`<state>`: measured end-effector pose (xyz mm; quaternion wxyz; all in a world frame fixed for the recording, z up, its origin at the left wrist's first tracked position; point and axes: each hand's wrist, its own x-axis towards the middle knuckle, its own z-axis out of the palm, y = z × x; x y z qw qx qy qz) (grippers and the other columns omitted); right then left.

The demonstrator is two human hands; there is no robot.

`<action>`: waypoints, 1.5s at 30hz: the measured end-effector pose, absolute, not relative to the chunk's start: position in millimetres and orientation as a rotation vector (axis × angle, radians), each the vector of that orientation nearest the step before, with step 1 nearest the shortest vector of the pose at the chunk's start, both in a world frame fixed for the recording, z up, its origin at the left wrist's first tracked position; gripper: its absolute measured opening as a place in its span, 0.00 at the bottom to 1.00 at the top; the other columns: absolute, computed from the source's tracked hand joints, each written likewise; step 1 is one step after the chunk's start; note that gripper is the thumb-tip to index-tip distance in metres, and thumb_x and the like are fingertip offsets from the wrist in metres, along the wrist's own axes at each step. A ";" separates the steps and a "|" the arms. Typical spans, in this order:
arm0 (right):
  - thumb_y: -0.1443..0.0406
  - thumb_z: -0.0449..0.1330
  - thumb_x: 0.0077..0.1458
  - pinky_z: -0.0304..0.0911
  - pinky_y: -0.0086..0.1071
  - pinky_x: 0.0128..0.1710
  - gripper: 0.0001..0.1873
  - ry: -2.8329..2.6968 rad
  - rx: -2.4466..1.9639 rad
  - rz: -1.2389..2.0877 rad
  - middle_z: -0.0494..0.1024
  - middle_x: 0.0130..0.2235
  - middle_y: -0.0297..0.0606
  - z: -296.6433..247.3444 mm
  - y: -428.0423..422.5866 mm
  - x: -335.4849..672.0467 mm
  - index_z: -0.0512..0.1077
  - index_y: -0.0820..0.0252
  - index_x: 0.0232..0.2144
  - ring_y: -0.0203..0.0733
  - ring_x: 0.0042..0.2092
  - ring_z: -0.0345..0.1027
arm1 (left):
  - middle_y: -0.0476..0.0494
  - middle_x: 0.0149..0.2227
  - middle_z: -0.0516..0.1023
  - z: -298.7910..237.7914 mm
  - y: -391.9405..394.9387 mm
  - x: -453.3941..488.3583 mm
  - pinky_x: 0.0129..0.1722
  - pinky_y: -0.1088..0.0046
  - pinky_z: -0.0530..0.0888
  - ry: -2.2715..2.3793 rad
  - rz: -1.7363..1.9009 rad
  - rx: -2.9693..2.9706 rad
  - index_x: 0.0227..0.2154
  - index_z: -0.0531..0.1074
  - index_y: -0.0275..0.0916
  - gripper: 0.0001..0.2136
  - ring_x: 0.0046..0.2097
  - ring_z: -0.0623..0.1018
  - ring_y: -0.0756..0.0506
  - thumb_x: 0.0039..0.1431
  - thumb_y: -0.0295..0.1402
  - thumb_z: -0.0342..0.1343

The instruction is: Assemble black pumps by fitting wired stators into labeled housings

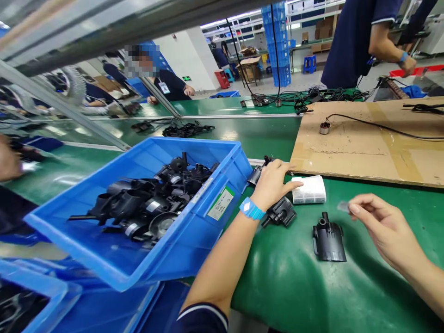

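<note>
My right hand (388,229) pinches a small, thin, pale label (343,206) between thumb and forefinger, slightly blurred. Just below and left of it, a black plastic pump housing (329,241) lies on the green table with its spout toward the back. My left hand (274,182), in a blue wristband, reaches over the table with thumb and fingers apart. Its thumb lies at a white label pad (308,188); whether it presses on it I cannot tell. One black housing (282,212) lies under the wrist, and another black part (255,175) is partly hidden behind the hand.
A blue crate (222,173) full of black housings stands tilted at the left, with more blue crates (65,296) below. Cardboard (354,152) bearing a wired metal motor part (324,127) covers the back right. Co-workers stand across the bench; a metal beam (138,34) crosses overhead.
</note>
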<state>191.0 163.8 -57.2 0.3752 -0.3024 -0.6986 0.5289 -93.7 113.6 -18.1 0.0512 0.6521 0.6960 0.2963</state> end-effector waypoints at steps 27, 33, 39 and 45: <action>0.58 0.66 0.63 0.63 0.23 0.29 0.18 -1.700 -0.992 2.009 0.75 0.30 0.27 -61.5 128.7 212.8 0.58 0.48 0.42 0.34 0.30 0.65 | 0.28 0.65 0.66 -98.0 31.0 -14.6 0.60 0.60 0.75 1.201 1.286 2.085 0.45 0.73 0.39 0.14 0.64 0.72 0.37 0.62 0.40 0.64; 0.58 0.66 0.63 0.64 0.23 0.28 0.18 -1.696 -1.012 2.010 0.75 0.30 0.28 -59.4 127.7 210.5 0.58 0.48 0.42 0.34 0.29 0.66 | 0.28 0.64 0.67 -98.3 31.5 -14.9 0.60 0.60 0.75 1.217 1.280 2.122 0.44 0.75 0.38 0.13 0.64 0.73 0.38 0.63 0.41 0.63; 0.58 0.67 0.62 0.64 0.24 0.27 0.19 -1.690 -1.027 1.991 0.75 0.30 0.29 -57.2 128.8 208.9 0.59 0.50 0.42 0.34 0.29 0.66 | 0.29 0.65 0.66 -98.2 31.0 -14.9 0.61 0.59 0.74 1.236 1.236 2.111 0.44 0.78 0.39 0.13 0.65 0.72 0.37 0.63 0.42 0.62; 0.58 0.69 0.60 0.62 0.26 0.26 0.21 -1.678 -1.048 1.972 0.73 0.28 0.29 -59.9 127.7 208.0 0.58 0.50 0.42 0.36 0.28 0.63 | 0.32 0.66 0.65 -98.0 30.7 -16.3 0.58 0.58 0.76 1.260 1.192 2.123 0.43 0.80 0.41 0.13 0.63 0.74 0.36 0.61 0.43 0.64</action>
